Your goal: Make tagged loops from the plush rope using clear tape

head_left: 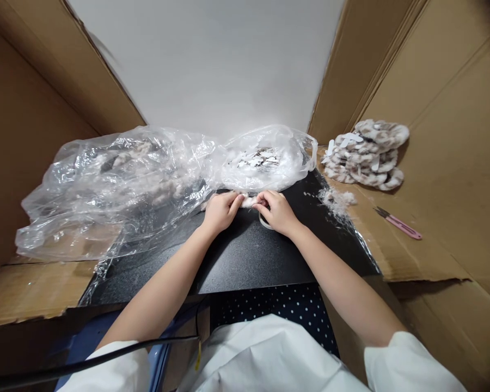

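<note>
A fluffy whitish strip [250, 202] with some darker patches stretches between my two hands, just above the black table surface. My left hand [222, 210] pinches it on one side, thumb against fingers. On the other side my right hand [278, 212] has closed its fingertips on it. Below the right fingers curves a thin pale loop [264, 222]; whether it is joined to the strip I cannot tell. Directly behind the hands lies a clear plastic bag [286, 177] holding many small white and dark flat pieces.
A large clear bag [65, 190] of fluffy pieces covers the left side. At the right stand stacked fluffy bands [367, 155] with white tags. Loose fluff [337, 198] and pink-handled thread snips [398, 222] lie nearer. Cardboard walls [445, 136] enclose both sides. A black cable [106, 348] crosses lower left.
</note>
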The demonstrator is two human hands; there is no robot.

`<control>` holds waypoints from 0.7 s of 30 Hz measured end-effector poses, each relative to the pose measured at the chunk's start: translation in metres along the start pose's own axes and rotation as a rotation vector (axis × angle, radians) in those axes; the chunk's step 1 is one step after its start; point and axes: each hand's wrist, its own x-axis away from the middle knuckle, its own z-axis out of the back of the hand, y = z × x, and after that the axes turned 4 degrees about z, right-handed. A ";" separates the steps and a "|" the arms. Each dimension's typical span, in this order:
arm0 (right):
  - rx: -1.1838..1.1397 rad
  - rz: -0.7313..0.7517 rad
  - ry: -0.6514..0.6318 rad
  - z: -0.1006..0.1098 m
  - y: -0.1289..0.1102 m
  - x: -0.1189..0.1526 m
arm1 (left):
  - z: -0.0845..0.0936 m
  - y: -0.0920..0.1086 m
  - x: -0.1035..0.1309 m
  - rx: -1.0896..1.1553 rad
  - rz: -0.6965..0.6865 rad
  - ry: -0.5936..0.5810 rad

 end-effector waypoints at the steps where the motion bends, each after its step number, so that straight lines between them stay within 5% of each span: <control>1: 0.003 0.004 0.005 -0.001 0.000 0.000 | 0.000 0.001 0.000 0.001 -0.034 -0.009; 6: 0.022 0.028 0.028 -0.002 -0.002 0.002 | -0.006 0.007 0.001 0.098 -0.130 -0.192; 12: -0.173 0.008 0.046 0.004 -0.003 -0.001 | -0.008 0.007 0.004 0.142 -0.123 -0.186; 21: -0.106 0.079 0.055 0.003 0.000 0.001 | -0.009 0.007 0.006 0.125 -0.101 -0.223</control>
